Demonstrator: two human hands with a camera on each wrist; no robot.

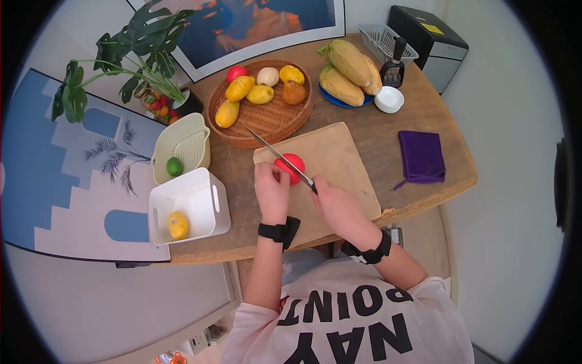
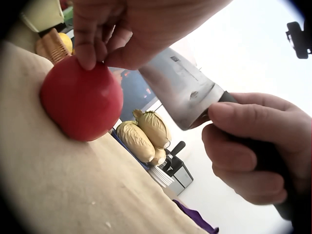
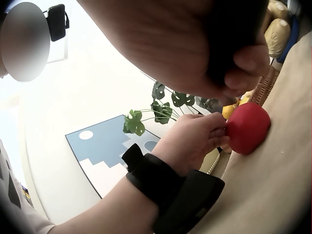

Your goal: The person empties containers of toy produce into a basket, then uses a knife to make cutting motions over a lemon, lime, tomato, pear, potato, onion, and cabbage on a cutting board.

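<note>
A round red tomato-like item [image 1: 294, 165] rests on the wooden cutting board [image 1: 339, 151]; in the left wrist view the red item [image 2: 83, 100] looks whole. The left hand [image 1: 272, 193] touches its side with bent fingertips, as the right wrist view also shows for the left hand [image 3: 187, 141]. The right hand [image 1: 342, 209] grips the black handle of a knife [image 1: 273, 151], whose blade crosses over the red item in the head view. In the left wrist view the blade [image 2: 178, 90] is beside the red item, apart from it, with the right hand [image 2: 258, 146] curled round the handle.
Behind the board stands a wicker tray [image 1: 267, 113] of fruit. At left are a green basket [image 1: 197, 142] with a lime and a white bin [image 1: 212, 209] with a yellow fruit. Corn-like cobs [image 1: 348, 64], white bowls [image 1: 389, 99] and a purple cloth [image 1: 422, 156] lie to the right.
</note>
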